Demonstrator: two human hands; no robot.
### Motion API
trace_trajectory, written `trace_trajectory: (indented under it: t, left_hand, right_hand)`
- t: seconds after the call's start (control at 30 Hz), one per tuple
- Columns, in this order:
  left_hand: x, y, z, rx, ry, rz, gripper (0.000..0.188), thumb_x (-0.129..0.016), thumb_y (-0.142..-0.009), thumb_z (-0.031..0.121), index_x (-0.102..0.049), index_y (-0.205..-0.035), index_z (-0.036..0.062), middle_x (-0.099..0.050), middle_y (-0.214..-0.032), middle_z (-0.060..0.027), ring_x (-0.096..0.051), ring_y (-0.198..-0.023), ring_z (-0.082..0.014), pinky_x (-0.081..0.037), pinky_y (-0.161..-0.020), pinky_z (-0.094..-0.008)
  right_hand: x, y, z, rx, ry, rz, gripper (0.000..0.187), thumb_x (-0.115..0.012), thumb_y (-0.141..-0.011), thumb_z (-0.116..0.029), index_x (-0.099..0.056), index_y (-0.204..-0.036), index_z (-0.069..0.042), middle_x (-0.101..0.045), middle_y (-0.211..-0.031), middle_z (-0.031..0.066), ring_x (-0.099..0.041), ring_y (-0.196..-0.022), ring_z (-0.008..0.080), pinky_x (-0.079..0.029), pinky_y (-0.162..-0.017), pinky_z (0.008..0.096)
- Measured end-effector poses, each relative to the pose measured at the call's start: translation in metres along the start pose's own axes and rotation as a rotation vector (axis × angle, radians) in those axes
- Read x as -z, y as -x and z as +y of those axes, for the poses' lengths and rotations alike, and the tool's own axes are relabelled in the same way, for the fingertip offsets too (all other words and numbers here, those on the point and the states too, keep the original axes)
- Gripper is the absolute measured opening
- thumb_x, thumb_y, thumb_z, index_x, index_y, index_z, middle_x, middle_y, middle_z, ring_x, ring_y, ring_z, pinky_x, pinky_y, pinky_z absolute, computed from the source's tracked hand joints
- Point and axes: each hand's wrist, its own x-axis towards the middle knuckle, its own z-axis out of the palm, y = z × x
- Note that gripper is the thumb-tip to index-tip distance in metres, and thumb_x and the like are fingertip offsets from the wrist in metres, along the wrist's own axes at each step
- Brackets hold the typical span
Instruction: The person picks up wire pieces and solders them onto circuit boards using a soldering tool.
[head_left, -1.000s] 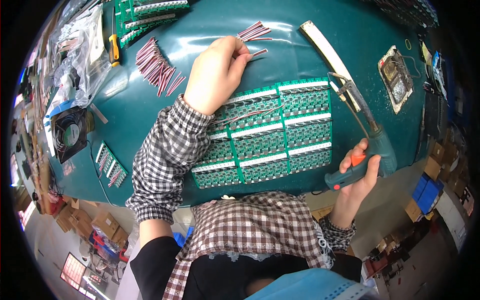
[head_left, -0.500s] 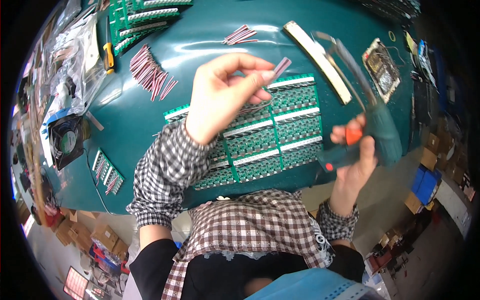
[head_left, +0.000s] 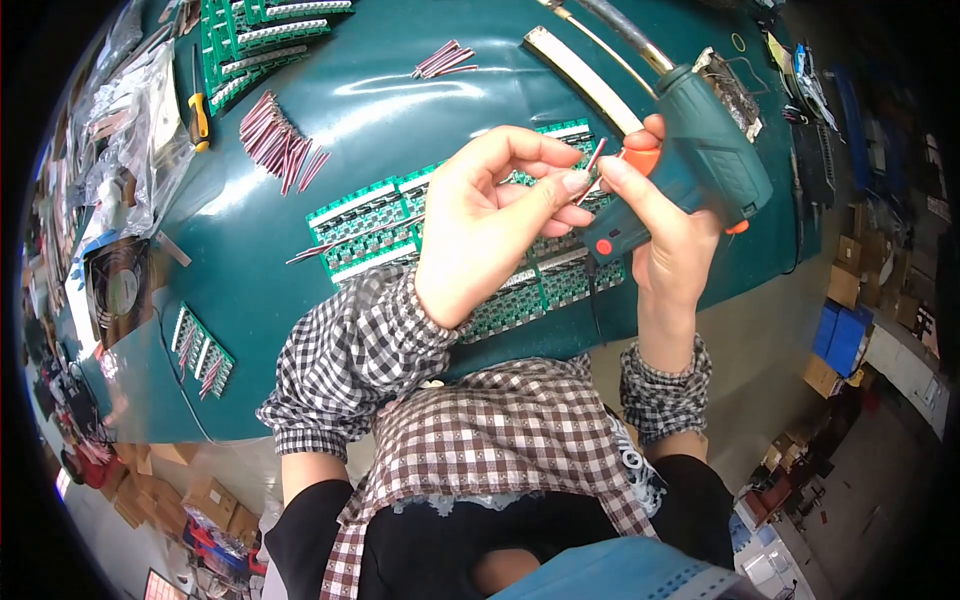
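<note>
My left hand (head_left: 500, 205) is closed in a pinch on a short red-and-white wire (head_left: 597, 155). A long thin strand (head_left: 350, 238) runs out from beneath that hand to the left; what it is I cannot make out. My right hand (head_left: 670, 225) is wrapped round a green soldering gun (head_left: 715, 145) with an orange trigger (head_left: 641, 158) and long metal barrel. Its thumb tip meets the wire beside my left fingertips. Under both hands lies a panel of green circuit boards (head_left: 365, 215) with white connector strips, partly hidden.
Piles of short wires (head_left: 272, 140) lie far left, with a small bunch (head_left: 443, 60) at the back. Green boards (head_left: 262, 45) are stacked near a yellow-handled screwdriver (head_left: 199, 115). A black fan (head_left: 117, 285) stands left. A pale bar (head_left: 575, 75) lies behind the gun.
The soldering gun has come left and away from me, bringing my right hand up to my left. My left hand has shifted slightly right and toward me. The whole view has shifted a little.
</note>
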Motion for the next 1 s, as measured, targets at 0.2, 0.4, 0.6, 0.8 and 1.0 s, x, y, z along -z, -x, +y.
trace_trajectory:
  t: [0.2,0.4,0.6,0.8,1.0]
  left_hand:
    - [-0.004,0.001,-0.005,-0.045,0.049,0.063,0.032,-0.058,-0.086,0.01,-0.05,-0.113,-0.0045,-0.06,-0.095,-0.0099,-0.064,-0.078,-0.0172,-0.052,-0.067,-0.0225]
    - [-0.004,0.001,-0.006,-0.036,0.091,0.089,0.031,-0.059,-0.085,0.008,-0.051,-0.111,-0.0073,-0.06,-0.094,-0.013,-0.064,-0.074,-0.0159,-0.053,-0.064,-0.0206]
    - [-0.002,0.003,-0.002,-0.032,0.071,0.015,0.03,-0.057,-0.086,0.01,-0.052,-0.112,-0.0043,-0.061,-0.096,-0.0108,-0.064,-0.083,-0.0173,-0.052,-0.072,-0.0238]
    - [0.006,0.001,0.005,0.091,0.048,-0.143,0.023,-0.059,-0.084,0.01,-0.055,-0.102,-0.0036,-0.061,-0.094,-0.0099,-0.063,-0.078,-0.0155,-0.051,-0.07,-0.0236]
    - [0.004,-0.001,0.005,0.21,0.044,-0.303,0.017,-0.06,-0.084,0.011,-0.056,-0.094,-0.0014,-0.063,-0.088,-0.0076,-0.063,-0.075,-0.0136,-0.05,-0.067,-0.0233]
  right_hand:
    - [-0.001,0.003,0.004,-0.006,-0.036,0.079,0.046,-0.07,-0.067,0.007,-0.052,-0.11,0.002,-0.056,-0.098,0.0093,-0.058,-0.087,0.0149,-0.051,-0.072,0.0254]
    - [-0.003,0.005,0.004,-0.001,-0.029,0.13,0.041,-0.066,-0.07,0.008,-0.05,-0.108,0.003,-0.056,-0.092,0.0093,-0.06,-0.075,0.0155,-0.051,-0.067,0.0246]
    - [-0.002,0.004,0.0,-0.013,-0.052,0.13,0.041,-0.065,-0.071,0.008,-0.05,-0.108,0.003,-0.056,-0.092,0.0092,-0.059,-0.074,0.0153,-0.051,-0.066,0.0249]
    - [0.002,0.004,-0.003,0.017,-0.03,0.087,0.043,-0.068,-0.069,0.007,-0.051,-0.108,0.003,-0.057,-0.093,0.0097,-0.059,-0.078,0.0152,-0.051,-0.067,0.0258]
    - [0.003,0.001,-0.003,0.152,0.162,-0.037,0.041,-0.071,-0.067,0.004,-0.056,-0.105,0.002,-0.06,-0.094,0.0095,-0.061,-0.076,0.013,-0.051,-0.068,0.0242]
